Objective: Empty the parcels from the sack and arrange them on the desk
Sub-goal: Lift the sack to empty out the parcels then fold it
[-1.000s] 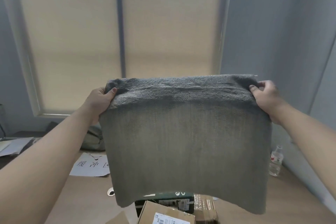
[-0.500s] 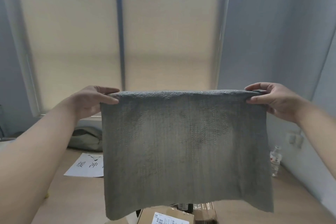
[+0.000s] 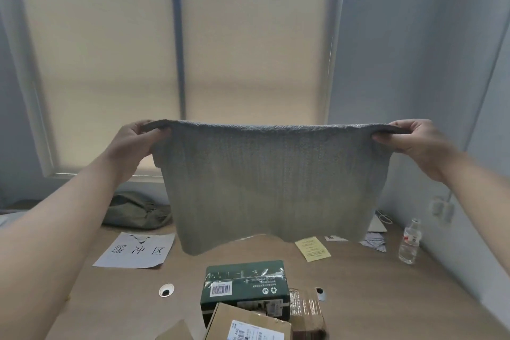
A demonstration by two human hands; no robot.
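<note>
I hold a grey woven sack (image 3: pixel 273 188) stretched flat in the air above the desk. My left hand (image 3: pixel 135 143) pinches its upper left corner and my right hand (image 3: pixel 408 138) pinches its upper right corner. The sack hangs limp with its lower edge free. Below it on the wooden desk (image 3: pixel 372 284) lie the parcels: a dark green box (image 3: pixel 244 284) with a barcode label, a brown cardboard box (image 3: pixel 248 323) with a white label in front of it, and a tape-wrapped brown parcel (image 3: pixel 306 309) to the right.
A white sheet with printed characters (image 3: pixel 135 250) lies at the left, an olive cloth bag (image 3: pixel 135 211) behind it. A yellow note (image 3: pixel 311 248), scattered papers (image 3: pixel 374 240) and a water bottle (image 3: pixel 409 243) sit at the right by the wall. A cable hole (image 3: pixel 166 290) is in the desk.
The sack has been pulled wider and flatter between my hands, and its lower edge has risen. More of the desk and the parcels under it show now.
</note>
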